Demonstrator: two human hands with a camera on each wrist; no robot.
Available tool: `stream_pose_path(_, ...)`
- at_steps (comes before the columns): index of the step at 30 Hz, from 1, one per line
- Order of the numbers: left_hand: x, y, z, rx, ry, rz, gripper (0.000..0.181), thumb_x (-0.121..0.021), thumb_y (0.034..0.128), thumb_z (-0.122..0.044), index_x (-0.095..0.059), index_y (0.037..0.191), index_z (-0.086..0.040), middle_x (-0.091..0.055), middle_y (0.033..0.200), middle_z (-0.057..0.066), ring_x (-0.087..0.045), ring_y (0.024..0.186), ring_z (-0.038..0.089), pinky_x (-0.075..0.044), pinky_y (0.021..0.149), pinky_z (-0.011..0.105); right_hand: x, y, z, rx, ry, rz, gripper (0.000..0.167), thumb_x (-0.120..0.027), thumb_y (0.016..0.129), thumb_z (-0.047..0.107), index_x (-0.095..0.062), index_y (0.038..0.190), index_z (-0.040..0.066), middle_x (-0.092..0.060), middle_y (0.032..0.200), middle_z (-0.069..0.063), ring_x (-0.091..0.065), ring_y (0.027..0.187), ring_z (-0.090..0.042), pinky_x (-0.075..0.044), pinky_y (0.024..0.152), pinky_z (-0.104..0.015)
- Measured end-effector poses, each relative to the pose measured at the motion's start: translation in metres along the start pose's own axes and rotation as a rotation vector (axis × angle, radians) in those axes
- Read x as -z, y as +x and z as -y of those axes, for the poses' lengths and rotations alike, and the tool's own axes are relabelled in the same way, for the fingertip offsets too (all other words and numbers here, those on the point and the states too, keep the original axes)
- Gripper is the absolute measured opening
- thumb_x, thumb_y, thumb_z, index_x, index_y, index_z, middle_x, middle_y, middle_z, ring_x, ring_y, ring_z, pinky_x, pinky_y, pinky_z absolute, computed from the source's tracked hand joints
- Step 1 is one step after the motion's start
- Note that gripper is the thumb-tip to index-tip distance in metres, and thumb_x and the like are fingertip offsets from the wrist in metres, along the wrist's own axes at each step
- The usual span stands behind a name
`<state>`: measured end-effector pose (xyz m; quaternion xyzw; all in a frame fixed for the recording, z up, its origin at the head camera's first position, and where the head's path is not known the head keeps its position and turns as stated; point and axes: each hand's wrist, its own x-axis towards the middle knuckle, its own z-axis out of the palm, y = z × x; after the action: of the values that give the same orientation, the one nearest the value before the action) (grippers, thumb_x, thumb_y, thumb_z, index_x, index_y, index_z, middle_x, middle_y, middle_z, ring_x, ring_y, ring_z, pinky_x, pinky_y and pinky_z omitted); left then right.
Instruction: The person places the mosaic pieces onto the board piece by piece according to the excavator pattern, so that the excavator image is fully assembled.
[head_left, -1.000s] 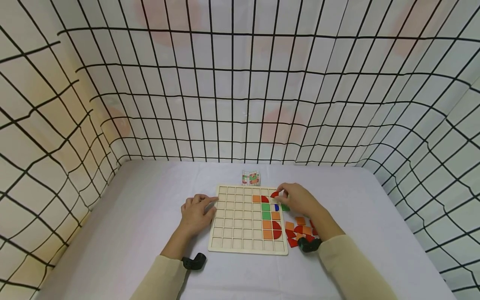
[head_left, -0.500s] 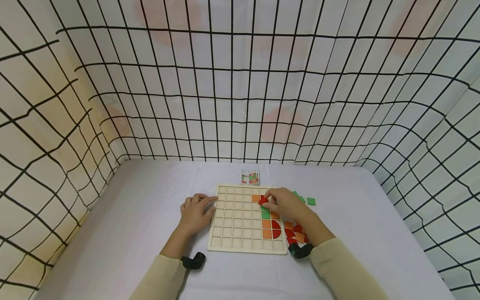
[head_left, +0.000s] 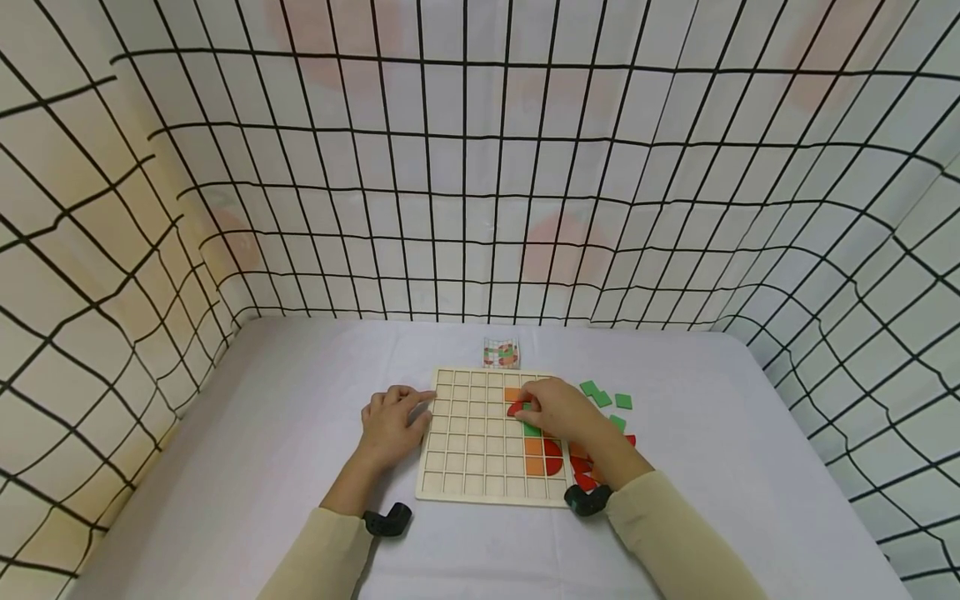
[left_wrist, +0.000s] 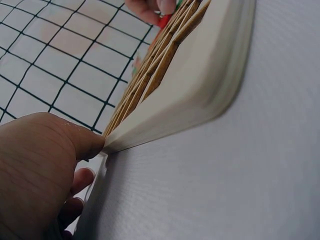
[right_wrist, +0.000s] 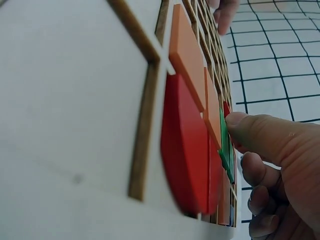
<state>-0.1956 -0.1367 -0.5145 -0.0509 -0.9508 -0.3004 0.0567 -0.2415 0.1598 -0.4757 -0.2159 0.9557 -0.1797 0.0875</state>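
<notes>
A pale grid board (head_left: 467,433) lies flat, with orange, green and red pieces in cells on its right side. My right hand (head_left: 562,410) pinches a red piece (head_left: 514,409) over a cell just below an orange square (head_left: 512,394). In the right wrist view, the thumb of my right hand (right_wrist: 280,155) is beside green pieces (right_wrist: 224,145), behind large red pieces (right_wrist: 186,145). My left hand (head_left: 392,427) touches the board's left edge with its fingers; the left wrist view has the thumb of this hand (left_wrist: 45,170) against the board's side (left_wrist: 165,117).
Loose green squares (head_left: 623,401) lie right of the board, and red and orange pieces (head_left: 583,467) lie partly under my right forearm. A small patterned card (head_left: 501,353) is behind the board. Black wire mesh (head_left: 480,196) stands around the white table (head_left: 315,358).
My right hand has moved left and slightly toward me with the red piece, from the board's upper right corner. The loose green squares are uncovered. My left hand stays at the board's edge.
</notes>
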Motion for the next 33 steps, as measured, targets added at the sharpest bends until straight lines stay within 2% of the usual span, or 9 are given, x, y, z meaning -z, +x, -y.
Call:
stream_pose_path(8,0.001,0.0,-0.001,0.003,-0.002,0.003,0.037,-0.061,0.0991,-0.028,-0.067,0.135,-0.025,-0.058,0.135,0.012,-0.044,0.124,0.038,-0.024,0.109,0.065,0.001,0.0,0.005,0.004,-0.015,0.02,0.029,-0.076,0.092,0.036,-0.072,0.112,0.015,-0.063,0.082,0.006,-0.053,0.08,-0.013,-0.048,0.075,-0.031)
stream_pose_path(19,0.002,-0.001,-0.002,0.005,-0.006,0.008,0.036,-0.061,0.0993,-0.028,-0.068,0.135,-0.024,-0.058,0.134,0.012,-0.044,0.125,0.039,-0.025,0.108,0.065,0.0,-0.001,0.006,-0.029,0.014,0.027,0.027,-0.076,0.092,0.035,-0.073,0.112,0.017,-0.054,0.068,0.004,-0.05,0.068,-0.012,-0.04,0.064,-0.028)
stream_pose_path(27,0.002,-0.001,-0.002,0.002,-0.008,0.006,0.036,-0.061,0.0991,-0.027,-0.068,0.135,-0.024,-0.058,0.134,0.012,-0.044,0.124,0.038,-0.025,0.108,0.065,0.008,-0.005,0.004,0.009,0.04,-0.001,0.022,-0.074,0.095,0.031,-0.074,0.112,0.017,-0.056,0.073,0.005,-0.051,0.074,-0.012,-0.042,0.066,-0.028)
stream_pose_path(33,0.002,-0.001,-0.002,0.001,-0.01,0.002,0.036,-0.061,0.0991,-0.027,-0.068,0.135,-0.024,-0.058,0.133,0.012,-0.044,0.123,0.038,-0.025,0.109,0.065,0.02,-0.011,-0.002,-0.062,0.06,-0.013,0.024,-0.071,0.097,0.031,-0.073,0.115,0.017,-0.059,0.081,0.004,-0.051,0.073,-0.014,-0.043,0.065,-0.028)
